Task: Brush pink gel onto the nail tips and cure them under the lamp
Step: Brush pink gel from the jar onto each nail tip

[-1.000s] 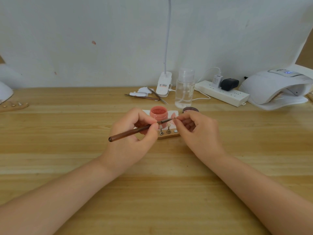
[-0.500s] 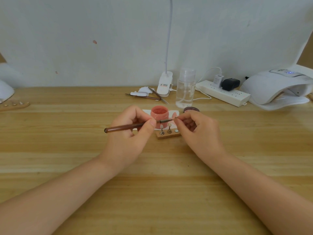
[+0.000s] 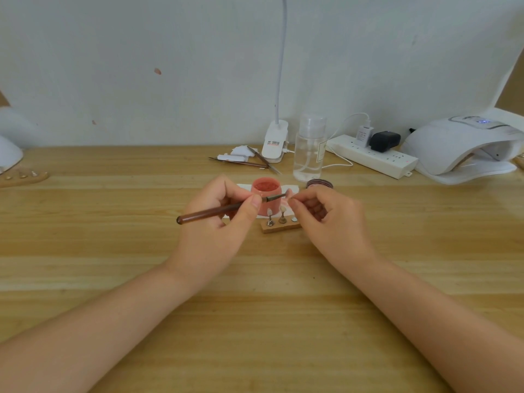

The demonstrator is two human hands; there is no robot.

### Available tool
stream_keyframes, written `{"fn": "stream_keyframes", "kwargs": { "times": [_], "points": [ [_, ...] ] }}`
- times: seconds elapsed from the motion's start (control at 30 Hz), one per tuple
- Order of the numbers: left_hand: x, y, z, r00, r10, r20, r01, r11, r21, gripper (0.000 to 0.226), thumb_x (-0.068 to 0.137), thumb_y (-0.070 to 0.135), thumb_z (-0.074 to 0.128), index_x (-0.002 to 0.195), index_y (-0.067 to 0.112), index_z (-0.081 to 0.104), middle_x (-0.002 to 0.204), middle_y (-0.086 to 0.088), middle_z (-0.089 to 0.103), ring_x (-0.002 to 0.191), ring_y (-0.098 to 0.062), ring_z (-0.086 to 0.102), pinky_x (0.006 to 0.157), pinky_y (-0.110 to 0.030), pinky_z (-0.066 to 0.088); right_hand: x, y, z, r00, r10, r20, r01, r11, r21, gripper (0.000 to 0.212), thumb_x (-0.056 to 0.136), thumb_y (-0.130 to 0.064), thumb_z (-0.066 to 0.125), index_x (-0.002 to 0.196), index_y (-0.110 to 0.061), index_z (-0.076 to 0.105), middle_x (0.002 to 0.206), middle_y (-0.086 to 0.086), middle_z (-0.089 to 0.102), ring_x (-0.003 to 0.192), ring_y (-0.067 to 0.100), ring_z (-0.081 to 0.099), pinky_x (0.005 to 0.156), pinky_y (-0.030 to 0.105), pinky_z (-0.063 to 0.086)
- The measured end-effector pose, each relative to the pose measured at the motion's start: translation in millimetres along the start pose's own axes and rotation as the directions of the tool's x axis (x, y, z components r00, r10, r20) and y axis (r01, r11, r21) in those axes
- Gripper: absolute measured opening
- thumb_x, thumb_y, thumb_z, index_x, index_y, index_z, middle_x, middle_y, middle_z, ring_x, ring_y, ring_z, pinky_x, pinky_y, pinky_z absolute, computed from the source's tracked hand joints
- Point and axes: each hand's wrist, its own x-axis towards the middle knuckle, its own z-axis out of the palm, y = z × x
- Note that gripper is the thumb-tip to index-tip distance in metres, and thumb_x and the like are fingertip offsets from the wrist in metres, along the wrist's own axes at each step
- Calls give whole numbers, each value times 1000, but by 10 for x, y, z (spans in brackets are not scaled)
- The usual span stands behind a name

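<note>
Gel work is centred just in front of the open pink gel pot [image 3: 266, 191], which serves as the landmark; the left hand [image 3: 211, 231] pinches the wooden brush [image 3: 224, 209] near its metal ferrule, a low grip that probably steadies the bristles for fine strokes; the handle slants back and away from the pot, so the tip reaches across the pot's front to the nail tip [image 3: 289, 193]. The right hand [image 3: 330, 219] pinches that nail tip between thumb and forefinger, beside the pot on its right, apparently lifted so that the brush meets it at a comfortable angle; whether it sits on a small stand cannot be told. Directly in front of the pot lies the wooden holder [image 3: 279, 227], with two more tips upright on metal pegs, close by, likely so each can be taken in turn. The pot rests on a white sheet [image 3: 293, 188], presumably to catch drips; its dark lid [image 3: 319, 183] lies to the right of the pot. Far to the right of the pot, at the worktop's [image 3: 113, 251] back edge, stands the white curing lamp [image 3: 459, 146], its mouth facing the person; curing is not yet begun.
</note>
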Motion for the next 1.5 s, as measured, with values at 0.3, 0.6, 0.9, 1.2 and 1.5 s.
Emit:
{"fn": "stream_keyframes", "kwargs": {
  "times": [0.3,0.6,0.9,1.2,1.5],
  "points": [
    [6,13,-1,998,22,-53,-27,996,-86,14,87,21,64,77,18,55,67,17,65,64,3,57,62,-13,45,2,-26,-9,1000,18,12,-18,999,27,6,86,-13,67,88,-10,72,72,-7,65,71,6,59,66,15,49],
    [24,39,29,996,-69,-53,60,984,-166,17,79,29,60,79,12,57,64,12,66,59,3,58,59,-11,46,-6,-17,-13,999,23,28,-25,998,57,5,86,-14,67,88,-13,72,72,-11,65,70,3,60,65,11,48],
    [10,22,-7,998,-54,-29,48,981,-186,15,81,19,61,71,11,53,57,7,59,56,0,52,57,-13,44,-3,-9,-13,999,25,26,-26,998,64,5,86,-12,67,87,-12,72,71,-10,64,69,4,59,64,12,47],
    [-3,-9,22,998,62,-8,-61,998,5,12,87,19,66,80,24,58,78,20,65,70,3,58,63,-10,44,0,-8,0,1000,9,-4,-8,998,61,4,85,-11,69,83,-13,71,70,-9,65,67,6,60,64,19,50],
    [-23,-3,3,992,118,49,-118,993,-10,11,81,16,64,75,13,56,68,20,61,60,1,52,58,-8,39,6,2,4,1000,0,-13,1,999,34,3,85,-11,69,84,-10,71,71,-5,66,67,8,60,65,24,51]
  ]
}}
